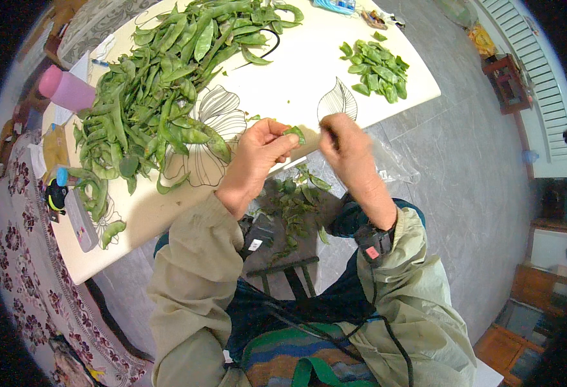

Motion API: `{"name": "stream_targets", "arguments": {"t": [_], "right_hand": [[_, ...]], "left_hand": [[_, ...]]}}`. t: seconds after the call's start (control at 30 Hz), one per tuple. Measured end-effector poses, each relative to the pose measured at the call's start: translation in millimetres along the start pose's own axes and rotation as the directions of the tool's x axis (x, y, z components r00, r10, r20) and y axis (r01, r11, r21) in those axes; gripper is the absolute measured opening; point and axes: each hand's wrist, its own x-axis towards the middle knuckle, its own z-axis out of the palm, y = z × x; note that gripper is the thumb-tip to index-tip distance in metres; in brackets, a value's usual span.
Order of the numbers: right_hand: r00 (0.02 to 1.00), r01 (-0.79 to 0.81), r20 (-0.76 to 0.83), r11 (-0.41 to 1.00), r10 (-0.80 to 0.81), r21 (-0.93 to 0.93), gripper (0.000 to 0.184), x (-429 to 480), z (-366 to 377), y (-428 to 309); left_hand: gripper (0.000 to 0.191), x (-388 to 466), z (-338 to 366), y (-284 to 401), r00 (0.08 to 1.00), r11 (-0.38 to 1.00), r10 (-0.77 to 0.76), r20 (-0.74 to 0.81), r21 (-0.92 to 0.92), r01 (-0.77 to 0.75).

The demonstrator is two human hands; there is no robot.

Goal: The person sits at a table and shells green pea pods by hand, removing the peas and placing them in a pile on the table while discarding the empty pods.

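My left hand (264, 152) holds a short piece of flat green bean pod (294, 135) between thumb and fingers, over the table's near edge. Just right of it is my right hand (346, 142), blurred, its fingers curled; whether anything is between them cannot be seen. A large heap of whole flat green bean pods (143, 101) covers the left and back of the white table (283, 87), which bears drawn leaf and flower lines. Near the right edge lies a smaller pile of broken pod pieces (382, 72).
Pod scraps (293, 208) lie below the table edge, between my knees, near a clear plastic bag (395, 162). A pink bottle (66, 88), a long pale case (81, 222) and a blue-capped container (62, 177) stand along the left side. A flowered cloth (27, 242) covers furniture at left.
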Motion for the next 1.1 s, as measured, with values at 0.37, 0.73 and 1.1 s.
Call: {"name": "stream_targets", "arguments": {"t": [0.37,0.73,1.1], "right_hand": [[0.732,-0.455,0.634,0.872,0.251,0.181,0.016,-14.3,-18.9,9.8],[0.840,-0.532,0.153,0.736,0.520,0.418,0.016,25.2,-11.8,59.2],[0.830,-0.371,-0.228,0.809,0.509,0.455,0.040,67.3,-32.9,118.0]], "left_hand": [[0.025,-5.2,-10.6,6.5,0.997,0.981,0.015,-0.071,0.194,-0.001],[0.015,-13.8,-35.8,24.0,0.865,0.618,0.488,-0.118,0.746,-0.247],[0.032,-32.7,-152.2,49.5,0.707,0.030,0.696,-0.125,0.989,0.145]]}}
